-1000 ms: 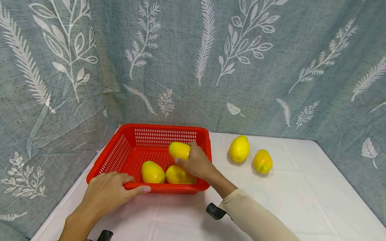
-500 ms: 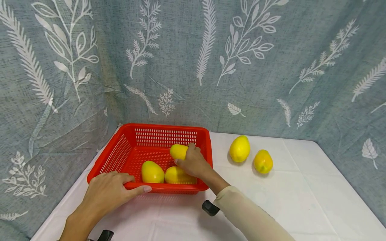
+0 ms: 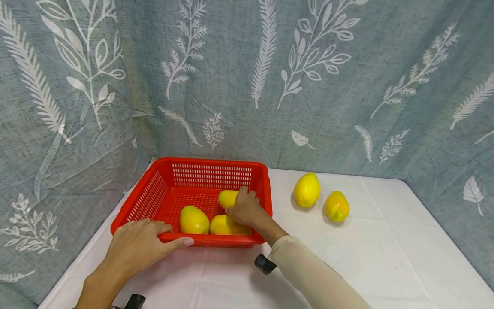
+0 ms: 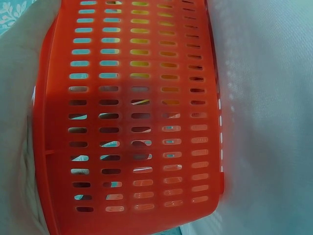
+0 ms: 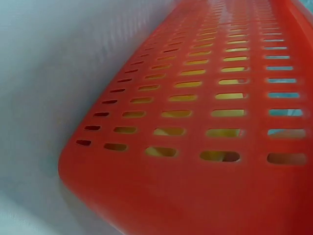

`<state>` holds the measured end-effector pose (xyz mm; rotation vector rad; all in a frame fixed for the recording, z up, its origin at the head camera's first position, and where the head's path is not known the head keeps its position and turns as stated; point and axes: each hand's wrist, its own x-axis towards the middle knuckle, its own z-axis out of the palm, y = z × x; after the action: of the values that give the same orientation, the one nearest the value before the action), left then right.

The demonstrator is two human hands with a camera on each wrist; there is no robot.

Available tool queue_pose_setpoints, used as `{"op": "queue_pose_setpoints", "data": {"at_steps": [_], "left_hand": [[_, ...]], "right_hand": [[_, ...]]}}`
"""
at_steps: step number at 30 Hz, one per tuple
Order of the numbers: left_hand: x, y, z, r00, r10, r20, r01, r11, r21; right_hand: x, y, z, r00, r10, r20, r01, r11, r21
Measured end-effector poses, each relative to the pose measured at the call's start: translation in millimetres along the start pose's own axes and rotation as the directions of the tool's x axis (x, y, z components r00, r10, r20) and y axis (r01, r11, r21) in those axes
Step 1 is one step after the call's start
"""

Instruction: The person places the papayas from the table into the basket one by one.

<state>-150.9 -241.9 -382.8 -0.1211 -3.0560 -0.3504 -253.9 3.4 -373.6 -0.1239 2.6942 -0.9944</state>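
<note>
A red perforated plastic basket (image 3: 164,210) stands on the table at centre left. My left hand (image 3: 140,242) grips its near left rim, fingers over the edge and thumb along the front. My right hand (image 3: 247,208) is inside the basket's right side, holding a smooth yellow fruit (image 3: 227,198) whose right part the fingers hide. Two more yellow fruits lie near the front wall: a rounded one (image 3: 194,220) and a longer one (image 3: 227,225) just below my right hand. Both wrist views show the basket's slotted wall (image 4: 132,117) close up, with yellow showing through the slots.
Right of the basket, a pointed yellow fruit (image 3: 306,190) and a smaller yellow-orange fruit (image 3: 336,207) lie on the white tablecloth (image 3: 370,240). A grey-green curtain (image 3: 231,86) with white leaf prints hangs behind and along both sides.
My right hand has lowered the held fruit a little farther into the basket, above the longer fruit. My left hand has stayed on the rim.
</note>
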Motion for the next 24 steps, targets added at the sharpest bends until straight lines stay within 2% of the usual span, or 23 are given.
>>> {"op": "queue_pose_setpoints", "data": {"at_steps": [12,24], "left_hand": [[0.3,0.3,-1.6,1.0,-0.001,0.01,0.001,1.0,0.005],[0.4,1.6,-3.5,1.0,-0.006,0.009,0.007,1.0,-0.008]], "right_hand": [[1.9,-3.9,0.8,0.992,0.122,0.045,-0.121,0.992,-0.024],[1.8,-5.4,-1.1,0.987,0.149,0.055,-0.149,0.989,-0.006]]}}
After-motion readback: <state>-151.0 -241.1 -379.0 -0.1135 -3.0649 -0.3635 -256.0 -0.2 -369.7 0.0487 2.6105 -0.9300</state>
